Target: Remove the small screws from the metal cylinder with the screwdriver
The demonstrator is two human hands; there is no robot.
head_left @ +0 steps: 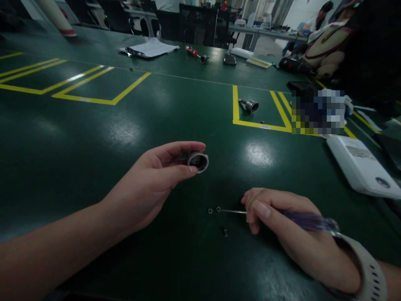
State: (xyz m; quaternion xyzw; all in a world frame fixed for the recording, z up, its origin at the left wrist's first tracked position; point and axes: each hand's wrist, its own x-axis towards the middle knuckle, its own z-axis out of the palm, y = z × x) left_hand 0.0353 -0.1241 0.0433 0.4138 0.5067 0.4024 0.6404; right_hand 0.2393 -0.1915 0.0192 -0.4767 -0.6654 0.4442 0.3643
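Grey cup-shaped part (198, 161) sits pinched between thumb and fingers of the left hand (159, 169), while to the part's lower right the right hand (285, 225) is wrapped around a purple-handled screwdriver (308, 221), its tip at one small ring (218, 209), another ring (210, 211) and a dark piece (224, 232) lying below the part.

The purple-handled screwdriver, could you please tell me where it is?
The screwdriver is lower right in the head view, in the right hand, its tip near a small ring.
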